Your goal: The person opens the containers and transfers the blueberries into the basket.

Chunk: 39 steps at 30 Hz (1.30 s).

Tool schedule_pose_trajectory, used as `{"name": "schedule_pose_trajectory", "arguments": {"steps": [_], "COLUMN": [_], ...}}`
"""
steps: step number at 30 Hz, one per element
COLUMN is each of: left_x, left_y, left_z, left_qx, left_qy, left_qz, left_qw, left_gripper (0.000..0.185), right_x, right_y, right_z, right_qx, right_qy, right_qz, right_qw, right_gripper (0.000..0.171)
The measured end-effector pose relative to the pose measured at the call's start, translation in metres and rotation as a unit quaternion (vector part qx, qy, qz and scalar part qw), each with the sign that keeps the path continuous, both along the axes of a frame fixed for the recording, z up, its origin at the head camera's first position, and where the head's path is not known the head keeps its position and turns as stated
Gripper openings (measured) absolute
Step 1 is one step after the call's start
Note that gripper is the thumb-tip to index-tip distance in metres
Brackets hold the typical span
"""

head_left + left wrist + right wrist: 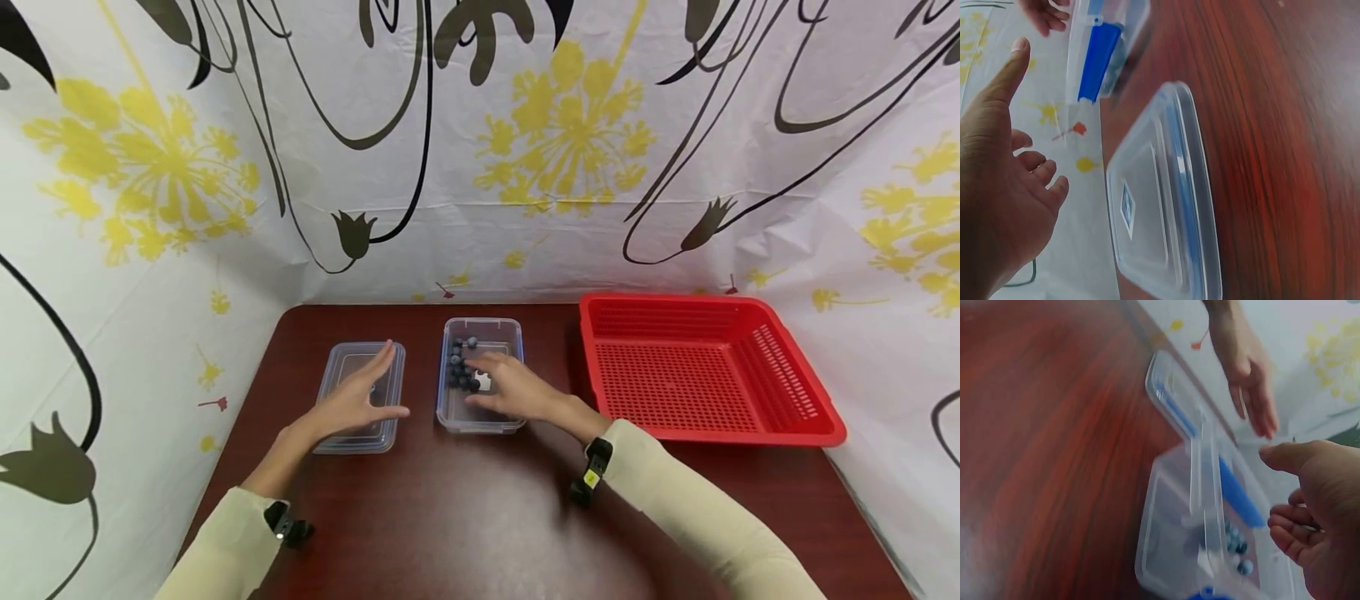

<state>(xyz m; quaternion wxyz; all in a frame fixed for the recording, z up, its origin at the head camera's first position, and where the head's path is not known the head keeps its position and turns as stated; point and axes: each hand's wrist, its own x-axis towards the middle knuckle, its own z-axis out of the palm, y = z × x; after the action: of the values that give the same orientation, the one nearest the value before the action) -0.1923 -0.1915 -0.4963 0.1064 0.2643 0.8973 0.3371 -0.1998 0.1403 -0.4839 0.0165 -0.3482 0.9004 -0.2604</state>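
Note:
A clear plastic container [480, 422] stands mid-table with several blueberries [456, 367] along its left side; a white patch shows at its bottom. Just above its right half hovers my right hand [513, 387], fingers loosely bent, with nothing seen in its grasp. In the right wrist view the blueberries [1235, 540] lie below that hand [1335, 512], apart from it. To the left, a clear plastic lid [345, 367] lies flat on the table. My left hand [348, 407] is over it, thumb and fingers spread wide, and the left wrist view shows a gap between hand and lid [1141, 212].
A red plastic basket [712, 437] with a mesh bottom sits at the right of the dark brown table [465, 517]. Behind and at the sides hangs a white sheet [465, 250] printed with flowers. Both wrists wear black straps.

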Motion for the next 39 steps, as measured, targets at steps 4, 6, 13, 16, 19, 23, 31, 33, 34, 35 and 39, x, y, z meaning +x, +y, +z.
{"name": "schedule_pose_trajectory", "arguments": {"steps": [4, 6, 13, 16, 19, 23, 31, 33, 34, 35, 39], "left_x": [-0.001, -0.001, -0.005, -0.007, -0.008, -0.011, -0.016, -0.017, -0.018, -0.018, -0.018], "left_y": [0.013, 0.02, 0.046, 0.055, 0.062, 0.07, 0.076, 0.076, 0.076, 0.076, 0.075], "left_z": [-0.001, -0.002, -0.007, -0.009, -0.011, -0.015, -0.021, -0.023, -0.024, -0.024, -0.023], "left_qx": [0.012, 0.016, 0.021, 0.021, 0.012, -0.001, -0.015, -0.023, -0.028, -0.034, -0.057], "left_qy": [-0.017, -0.022, -0.021, -0.022, -0.023, -0.03, -0.025, -0.023, -0.023, -0.023, -0.011], "left_qz": [-0.009, -0.012, -0.02, -0.022, -0.023, -0.036, -0.058, -0.059, -0.06, -0.06, -0.064], "left_qw": [0.9997, 0.9996, 0.9993, 0.9993, 0.9994, 0.9989, 0.9979, 0.9977, 0.9976, 0.9974, 0.9963], "left_gripper": [0.115, 0.115, 0.116, 0.118, 0.121, 0.127, 0.134, 0.136, 0.136, 0.137, 0.138], "right_x": [-0.013, -0.019, -0.036, -0.039, -0.041, -0.044, -0.047, -0.046, -0.045, -0.044, -0.042], "right_y": [0.007, 0.009, 0.013, 0.012, 0.01, 0.008, 0.004, 0.003, 0.002, 0.002, -0.002], "right_z": [-0.006, -0.008, -0.015, -0.018, -0.022, -0.028, -0.037, -0.038, -0.039, -0.04, -0.042], "right_qx": [0.016, 0.018, 0.029, 0.04, 0.054, 0.068, 0.096, 0.107, 0.114, 0.119, 0.137], "right_qy": [0.015, 0.014, 0.006, 0.009, 0.013, 0.036, 0.078, 0.084, 0.087, 0.089, 0.102], "right_qz": [0.023, 0.032, 0.047, 0.044, 0.042, 0.037, 0.011, 0.009, 0.008, 0.007, -0.007], "right_qw": [1.0, 0.999, 0.998, 0.998, 0.998, 0.996, 0.992, 0.991, 0.99, 0.989, 0.985], "right_gripper": [0.06, 0.057, 0.049, 0.044, 0.04, 0.036, 0.03, 0.029, 0.028, 0.028, 0.028]}}
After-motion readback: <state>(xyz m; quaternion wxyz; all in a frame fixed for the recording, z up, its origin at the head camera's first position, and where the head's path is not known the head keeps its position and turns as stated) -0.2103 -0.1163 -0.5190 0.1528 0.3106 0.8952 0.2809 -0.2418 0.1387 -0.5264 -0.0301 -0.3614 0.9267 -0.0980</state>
